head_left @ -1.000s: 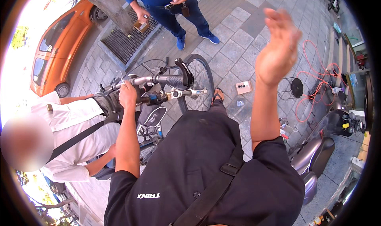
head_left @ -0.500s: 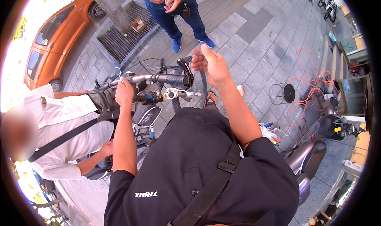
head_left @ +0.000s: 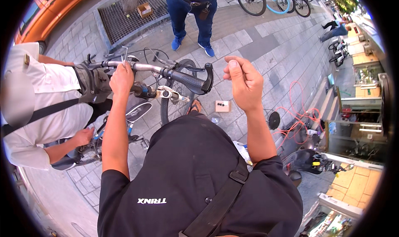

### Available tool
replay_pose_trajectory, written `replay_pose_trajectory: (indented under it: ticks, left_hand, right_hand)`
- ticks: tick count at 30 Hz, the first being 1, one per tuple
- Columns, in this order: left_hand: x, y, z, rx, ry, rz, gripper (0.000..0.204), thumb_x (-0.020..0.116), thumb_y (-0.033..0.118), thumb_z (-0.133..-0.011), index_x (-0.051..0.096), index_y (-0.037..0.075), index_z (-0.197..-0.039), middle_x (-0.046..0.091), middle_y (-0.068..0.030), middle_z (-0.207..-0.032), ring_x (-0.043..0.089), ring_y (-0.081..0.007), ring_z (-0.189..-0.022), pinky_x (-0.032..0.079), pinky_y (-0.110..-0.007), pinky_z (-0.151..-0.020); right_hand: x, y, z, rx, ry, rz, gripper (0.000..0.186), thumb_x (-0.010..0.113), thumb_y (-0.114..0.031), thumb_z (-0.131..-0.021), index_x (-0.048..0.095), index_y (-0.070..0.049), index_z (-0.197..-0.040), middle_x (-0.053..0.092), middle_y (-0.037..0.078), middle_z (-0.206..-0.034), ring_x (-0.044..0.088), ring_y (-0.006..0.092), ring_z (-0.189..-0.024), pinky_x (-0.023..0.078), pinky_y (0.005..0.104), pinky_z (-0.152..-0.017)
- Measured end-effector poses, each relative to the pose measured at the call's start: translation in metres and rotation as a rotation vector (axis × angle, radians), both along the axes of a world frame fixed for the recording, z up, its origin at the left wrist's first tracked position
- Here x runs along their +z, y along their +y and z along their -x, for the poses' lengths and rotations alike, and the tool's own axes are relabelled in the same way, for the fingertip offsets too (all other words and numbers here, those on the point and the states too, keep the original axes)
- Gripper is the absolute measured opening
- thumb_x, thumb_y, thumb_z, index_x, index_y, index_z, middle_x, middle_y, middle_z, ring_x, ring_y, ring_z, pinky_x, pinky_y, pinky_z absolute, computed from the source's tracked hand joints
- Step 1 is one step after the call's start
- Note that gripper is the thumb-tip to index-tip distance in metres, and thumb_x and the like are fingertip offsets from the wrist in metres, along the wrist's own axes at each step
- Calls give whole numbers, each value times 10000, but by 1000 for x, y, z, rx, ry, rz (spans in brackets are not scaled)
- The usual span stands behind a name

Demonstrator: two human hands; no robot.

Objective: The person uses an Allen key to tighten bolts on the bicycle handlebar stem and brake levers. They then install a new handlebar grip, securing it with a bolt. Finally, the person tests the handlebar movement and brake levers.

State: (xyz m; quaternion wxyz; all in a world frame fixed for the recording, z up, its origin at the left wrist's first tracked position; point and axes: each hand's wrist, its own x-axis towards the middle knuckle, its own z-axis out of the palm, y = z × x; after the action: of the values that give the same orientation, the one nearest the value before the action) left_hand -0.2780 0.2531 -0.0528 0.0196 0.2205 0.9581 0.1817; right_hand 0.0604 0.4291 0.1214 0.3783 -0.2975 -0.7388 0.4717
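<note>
A bicycle handlebar (head_left: 145, 67) runs in front of me, with a dark textured grip (head_left: 185, 80) and a black bar end (head_left: 207, 80) on its right side. My left hand (head_left: 121, 80) is closed around an L-shaped hex key (head_left: 126, 53) near the middle of the bar; its bent end sticks up above my fingers. Just right of the bar end, my right hand (head_left: 247, 85) hangs in the air, touching nothing, its fingers loosely bent and no object visible in them. Below the bar are the white fork (head_left: 165, 94) and the front wheel (head_left: 165, 108).
A person in a white shirt (head_left: 45, 99) is close on the left beside the bicycle. Another person in blue trousers (head_left: 178, 16) stands beyond it. A small box (head_left: 222, 106) lies on the paving, with orange hose (head_left: 297, 118) and a scooter (head_left: 305, 160) farther right.
The view has swung to the right. My right hand's fingers have curled more and it sits farther from the bar end. My left hand still grips the hex key.
</note>
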Motion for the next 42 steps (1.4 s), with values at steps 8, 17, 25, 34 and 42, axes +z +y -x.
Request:
replay_pose_trajectory:
  ticks: [8, 17, 25, 34, 42]
  left_hand:
    - [6, -3, -7, -10, 4, -7, 518, 438, 501, -1099, 690, 51, -1045, 774, -267, -916, 763, -480, -865, 596, -601, -782]
    - [-9, -8, -10, -49, 82, -74, 495, 440, 476, -1121, 677, 73, -961, 755, -191, -732, 768, -407, -695, 600, -533, -666]
    - [-11, -7, -8, -74, 22, -82, 482, 432, 470, -1126, 686, 81, -999, 773, -176, -755, 780, -388, -707, 605, -534, -696]
    - [-14, -12, -7, -67, 53, -101, 458, 458, 447, -1121, 686, 78, -973, 768, -163, -732, 781, -373, -688, 613, -531, -686]
    - [-6, -11, -7, -65, 3, -133, 458, 467, 429, -1118, 696, 53, -988, 771, -189, -753, 787, -385, -724, 618, -537, -701]
  right_hand:
    - [13, -54, 64, 465, -822, -939, 580, 755, -245, -957, 564, 102, -1379, 683, 247, -1128, 726, 353, -1055, 606, 432, -819]
    - [-15, -51, 119, 345, -1417, -765, 301, 666, -158, -906, 594, 10, -1145, 744, 259, -1056, 782, 410, -913, 617, 504, -835]
    - [-8, -36, 143, 371, -1617, -398, 386, 646, -168, -887, 658, 26, -1220, 766, 276, -1089, 761, 446, -1022, 595, 531, -925]
    - [-12, -60, 131, 253, -1505, -602, 267, 604, -114, -921, 674, 26, -1137, 771, 279, -1059, 765, 458, -1018, 605, 549, -900]
    - [-16, -68, 133, 185, -1512, -656, 217, 586, -114, -987, 626, -26, -1182, 779, 245, -1075, 771, 434, -1034, 611, 539, -898]
